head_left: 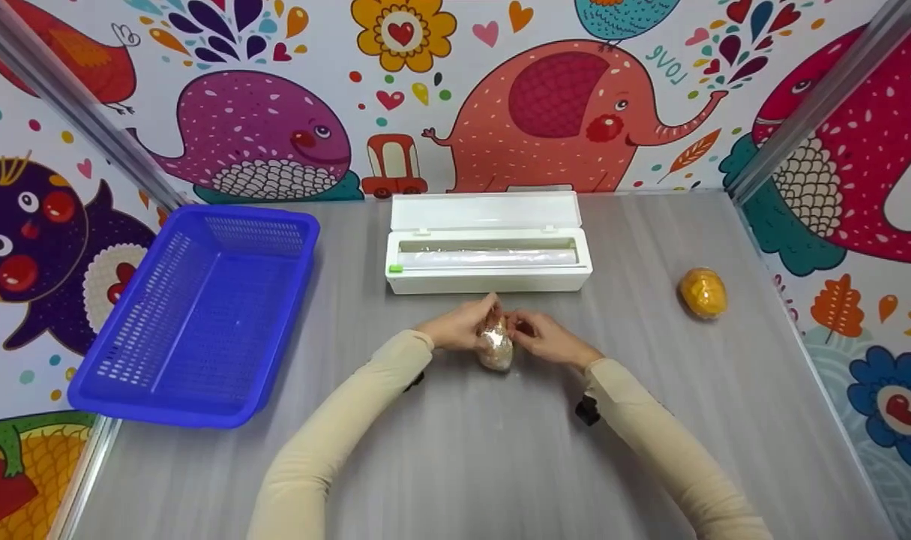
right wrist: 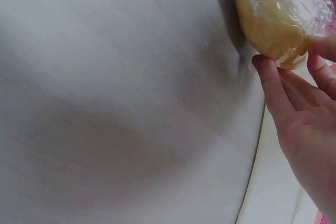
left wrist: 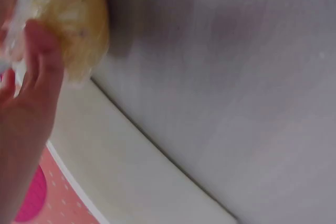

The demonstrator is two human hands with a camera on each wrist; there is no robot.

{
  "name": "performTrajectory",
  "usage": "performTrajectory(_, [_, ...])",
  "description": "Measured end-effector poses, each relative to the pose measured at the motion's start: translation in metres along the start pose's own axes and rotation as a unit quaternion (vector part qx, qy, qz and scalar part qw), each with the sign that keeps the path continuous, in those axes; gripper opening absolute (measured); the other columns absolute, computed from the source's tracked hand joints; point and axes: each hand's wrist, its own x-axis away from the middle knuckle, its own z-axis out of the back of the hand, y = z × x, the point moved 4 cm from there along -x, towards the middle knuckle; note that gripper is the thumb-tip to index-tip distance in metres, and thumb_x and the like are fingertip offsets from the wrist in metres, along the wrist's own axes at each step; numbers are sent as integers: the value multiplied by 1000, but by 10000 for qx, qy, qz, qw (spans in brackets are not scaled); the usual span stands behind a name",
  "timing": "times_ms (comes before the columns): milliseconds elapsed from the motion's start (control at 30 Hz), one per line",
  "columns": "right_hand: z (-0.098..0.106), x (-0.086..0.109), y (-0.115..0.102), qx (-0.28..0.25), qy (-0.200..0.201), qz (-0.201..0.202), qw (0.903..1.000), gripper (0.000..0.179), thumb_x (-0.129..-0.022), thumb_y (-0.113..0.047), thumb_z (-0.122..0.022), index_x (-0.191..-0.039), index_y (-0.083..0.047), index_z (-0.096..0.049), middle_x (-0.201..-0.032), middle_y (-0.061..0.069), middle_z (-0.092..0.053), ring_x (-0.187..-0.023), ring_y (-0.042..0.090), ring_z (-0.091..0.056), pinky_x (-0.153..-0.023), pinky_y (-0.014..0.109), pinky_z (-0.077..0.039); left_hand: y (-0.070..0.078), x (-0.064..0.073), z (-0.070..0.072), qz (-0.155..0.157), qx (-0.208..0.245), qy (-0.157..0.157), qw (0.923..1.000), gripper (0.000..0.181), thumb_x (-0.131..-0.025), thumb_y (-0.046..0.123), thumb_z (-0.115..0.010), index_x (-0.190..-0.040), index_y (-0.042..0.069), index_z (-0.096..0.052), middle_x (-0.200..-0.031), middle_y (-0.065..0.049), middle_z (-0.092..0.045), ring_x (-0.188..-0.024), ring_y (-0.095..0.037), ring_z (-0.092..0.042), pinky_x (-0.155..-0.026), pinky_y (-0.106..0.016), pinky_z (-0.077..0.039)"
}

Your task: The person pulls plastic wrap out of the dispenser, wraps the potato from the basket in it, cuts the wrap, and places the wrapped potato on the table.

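A yellow-brown, oval, potato-like item in clear cling film sits near the middle of the table, just in front of a white cling film box. My left hand holds it from its left side, with the thumb and fingers bent around it. At its right end, my right hand pinches the cling film between thumb and finger. The same wrapped item fills the upper left corner of the left wrist view, where the left fingers touch its film.
The white cling film box stands behind the hands, its lid raised and a film roll inside. A blue plastic basket is on the left. Far right lies an orange-yellow round item with a shiny wrap.
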Motion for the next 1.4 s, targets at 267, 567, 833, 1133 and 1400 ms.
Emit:
performTrajectory(267, [-1,1,-5,43,208,-131,9997,6,-93,-1,-57,-95,5,-57,-115,21,-62,-99,27,-57,-90,39,-46,2,7,3,-184,-356,375,9985,35,-76,-4,-76,-97,-2,-48,-91,-6,-50,-82,-18,-52,-72,-27,-48])
performTrajectory(567, [1,5,-28,63,871,-185,9960,6,-90,3,-57,-93,7,-54,-97,18,-61,-90,27,-59,-78,32,-46,15,14,-1,-1324,-3576,787,9211,10,-88,15,-68,-93,10,-61,-91,-5,-51,-83,-20,-48,-71,-32,-42])
performTrajectory(833, [-8,-4,-9,759,1216,-457,9886,12,-83,-3,-60,-92,-4,-51,-83,5,-57,-77,20,-56,-65,33,-48,8,10,-5,-1321,-3326,375,9330,17,-93,13,-60,-108,4,-58,-105,-10,-61,-96,-25,-56,-85,-36,-46])
performTrajectory(1133, [-7,-5,-25,2176,2665,50,9389,18,-79,6,-65,-88,-3,-52,-89,10,-50,-76,25,-51,-63,39,-45,1,-3,-5,-773,-1090,801,9878,11,-89,3,-67,-90,-1,-58,-80,-9,-59,-71,-17,-55,-63,-25,-47])
performTrajectory(1400, [-13,10,-32,2246,2216,208,9487,22,-81,5,-65,-103,6,-62,-98,19,-62,-89,32,-61,-77,42,-52,-3,0,-6,-220,-49,1074,9940,14,-84,-4,-70,-93,-6,-60,-80,-12,-62,-70,-13,-54,-63,-22,-46])
